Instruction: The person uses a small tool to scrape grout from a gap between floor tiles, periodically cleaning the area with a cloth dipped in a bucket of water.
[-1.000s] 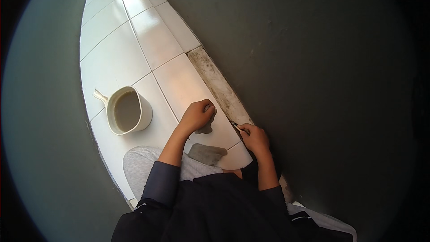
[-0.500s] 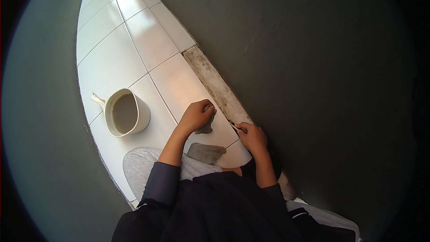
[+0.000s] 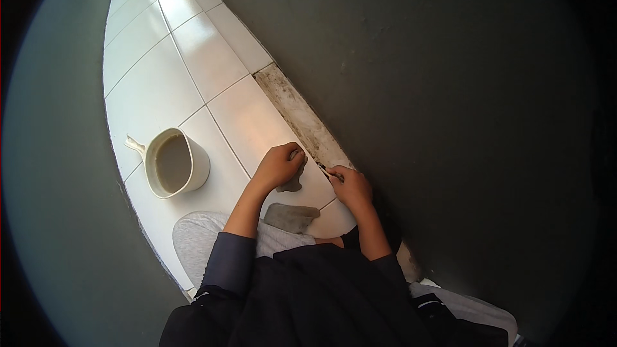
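My left hand (image 3: 281,162) is closed in a fist over the white tiles, with a grey cloth (image 3: 292,184) bunched in it and hanging below. Just to its right, my right hand (image 3: 350,186) pinches a thin light-handled toothbrush (image 3: 326,170); its small dark head is hard to make out. The tip touches the tile edge beside the bare strip (image 3: 299,121), a pale, dirt-stained band along the right side. A second grey cloth (image 3: 290,218) lies folded close to my knee, below the left hand.
A cream dipper (image 3: 198,173) with a handle, holding murky liquid, stands on the tiles at the left. White tiles (image 3: 157,77) run away in a narrowing band between dark grey surfaces (image 3: 450,122). My bent leg in grey trousers (image 3: 196,238) rests at the near side.
My right hand has slid a little away from me and left along the tile edge with the toothbrush. The left hand keeps its place over the tiles. The whole view has shifted slightly.
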Tool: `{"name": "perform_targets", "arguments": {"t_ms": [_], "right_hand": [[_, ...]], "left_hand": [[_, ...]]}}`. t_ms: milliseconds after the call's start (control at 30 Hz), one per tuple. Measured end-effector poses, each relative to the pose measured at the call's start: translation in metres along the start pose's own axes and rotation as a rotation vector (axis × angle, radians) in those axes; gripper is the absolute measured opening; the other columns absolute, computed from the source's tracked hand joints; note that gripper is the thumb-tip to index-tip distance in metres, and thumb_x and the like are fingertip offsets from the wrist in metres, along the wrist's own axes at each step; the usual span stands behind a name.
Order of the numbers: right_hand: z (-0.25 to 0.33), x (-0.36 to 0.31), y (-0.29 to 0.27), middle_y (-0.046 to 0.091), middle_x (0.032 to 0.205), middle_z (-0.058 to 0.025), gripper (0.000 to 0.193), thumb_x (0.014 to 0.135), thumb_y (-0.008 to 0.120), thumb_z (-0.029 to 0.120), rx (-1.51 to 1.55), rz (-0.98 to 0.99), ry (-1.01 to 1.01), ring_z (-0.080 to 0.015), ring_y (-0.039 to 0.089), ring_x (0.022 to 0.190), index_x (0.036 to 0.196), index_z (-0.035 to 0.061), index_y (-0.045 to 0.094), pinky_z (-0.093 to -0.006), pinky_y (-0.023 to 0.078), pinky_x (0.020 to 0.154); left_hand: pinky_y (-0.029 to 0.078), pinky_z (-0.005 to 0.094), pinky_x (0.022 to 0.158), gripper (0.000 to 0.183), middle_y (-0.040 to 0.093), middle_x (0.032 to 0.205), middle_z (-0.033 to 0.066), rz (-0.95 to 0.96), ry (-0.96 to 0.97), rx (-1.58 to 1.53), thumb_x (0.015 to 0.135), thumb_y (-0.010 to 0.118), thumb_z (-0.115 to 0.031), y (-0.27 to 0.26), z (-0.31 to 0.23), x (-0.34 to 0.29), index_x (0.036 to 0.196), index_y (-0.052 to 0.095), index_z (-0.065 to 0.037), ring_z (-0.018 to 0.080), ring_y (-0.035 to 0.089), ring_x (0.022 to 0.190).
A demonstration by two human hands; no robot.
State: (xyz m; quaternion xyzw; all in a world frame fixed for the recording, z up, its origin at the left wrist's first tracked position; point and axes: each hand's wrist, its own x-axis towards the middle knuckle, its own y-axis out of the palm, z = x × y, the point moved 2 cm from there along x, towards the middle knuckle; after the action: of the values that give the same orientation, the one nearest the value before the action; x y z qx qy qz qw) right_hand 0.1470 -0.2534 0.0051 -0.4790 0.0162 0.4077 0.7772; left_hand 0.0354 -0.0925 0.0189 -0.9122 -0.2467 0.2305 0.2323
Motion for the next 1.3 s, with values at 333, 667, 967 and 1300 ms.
{"name": "perform_targets", "arguments": {"t_ms": [333,667,967,1300], "right_hand": [[-0.009,-0.010,-0.018,0.068,0.093,-0.0075,0.022,0.081,0.063,0.024,-0.097,0.143,0.101,-0.0276,0.065,0.088,0.101,0.0268,0.069,-0.0370,0.051,0.077],[-0.002,-0.009,-0.024,0.068,0.097,-0.0069,0.022,0.081,0.063,0.025,-0.086,0.062,0.095,-0.0269,0.065,0.088,0.102,0.0266,0.069,-0.0364,0.051,0.077],[0.011,0.006,-0.004,0.068,0.092,-0.0059,0.021,0.082,0.062,0.024,-0.014,-0.056,0.042,-0.0267,0.065,0.086,0.102,0.0265,0.069,-0.0365,0.051,0.075],[0.009,0.000,-0.006,0.068,0.091,-0.0084,0.021,0.082,0.062,0.024,-0.075,0.002,0.070,-0.0274,0.065,0.087,0.102,0.0257,0.069,-0.0383,0.051,0.076]], "left_hand": [[0.049,0.0347,0.073,0.027,0.067,0.084,0.0162,0.010,-0.007,-0.011,0.087,0.055,-0.025,-0.001,0.008,-0.002,0.096,0.064,-0.002,0.0273,0.064,0.078],[0.049,0.0348,0.072,0.026,0.067,0.083,0.0160,0.003,0.002,0.028,0.087,0.055,-0.025,0.001,0.009,-0.001,0.096,0.064,-0.002,0.0270,0.064,0.078],[0.049,0.0346,0.072,0.026,0.067,0.083,0.0157,0.043,0.000,0.000,0.087,0.055,-0.025,0.006,0.000,0.002,0.096,0.064,-0.002,0.0267,0.064,0.077],[0.049,0.0370,0.067,0.026,0.066,0.076,0.0168,-0.034,0.046,-0.012,0.084,0.052,-0.024,0.005,0.001,0.000,0.091,0.064,-0.001,0.0307,0.064,0.072]]}}
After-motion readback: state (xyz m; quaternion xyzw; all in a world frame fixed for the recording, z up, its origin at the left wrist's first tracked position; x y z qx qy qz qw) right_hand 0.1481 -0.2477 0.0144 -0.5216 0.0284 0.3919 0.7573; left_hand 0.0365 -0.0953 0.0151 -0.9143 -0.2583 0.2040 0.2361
